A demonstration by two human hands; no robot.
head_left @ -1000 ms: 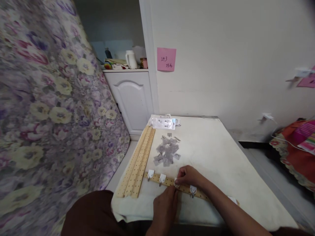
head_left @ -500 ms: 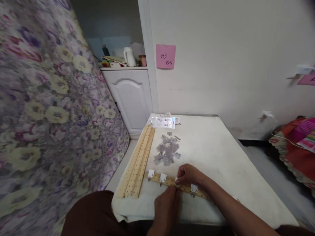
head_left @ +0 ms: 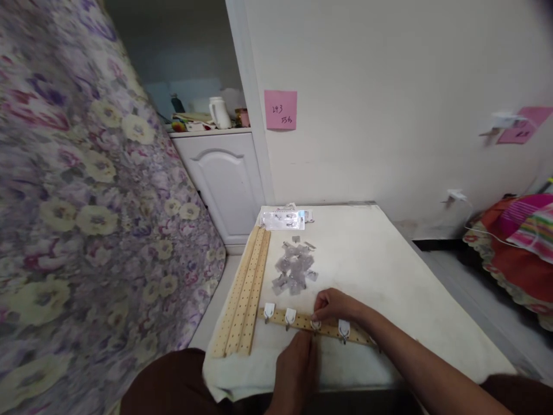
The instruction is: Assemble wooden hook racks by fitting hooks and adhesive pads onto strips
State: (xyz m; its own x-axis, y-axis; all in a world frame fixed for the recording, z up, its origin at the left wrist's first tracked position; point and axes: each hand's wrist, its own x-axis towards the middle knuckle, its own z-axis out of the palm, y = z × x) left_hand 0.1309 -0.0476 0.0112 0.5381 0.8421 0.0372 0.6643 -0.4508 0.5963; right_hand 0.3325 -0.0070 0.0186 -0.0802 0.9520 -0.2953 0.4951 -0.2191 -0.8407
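A perforated wooden strip point(head_left: 278, 316) lies crosswise near the front of the cloth-covered table. Several white hooks sit along it, among them a left-end hook point(head_left: 269, 311), a second hook point(head_left: 290, 317) and one beside my right wrist point(head_left: 344, 329). My right hand point(head_left: 334, 304) reaches over the strip from the right, thumb and finger closed on a white hook point(head_left: 316, 325) in the middle. On the strip's near side is my left hand point(head_left: 296, 360), its fingers bent together just below that same hook. What the left fingertips hold, if anything, is hidden.
Several perforated wooden strips point(head_left: 246, 288) lie lengthwise along the table's left side. Behind the work is a pile of small clear squares point(head_left: 296, 268). A clear blister pack point(head_left: 283, 220) lies at the far edge. A floral curtain point(head_left: 99, 230) hangs at left.
The whole view has shifted slightly. My right hand stays at the same middle hook, more of which now shows below the fingertips. My left hand remains beneath it.
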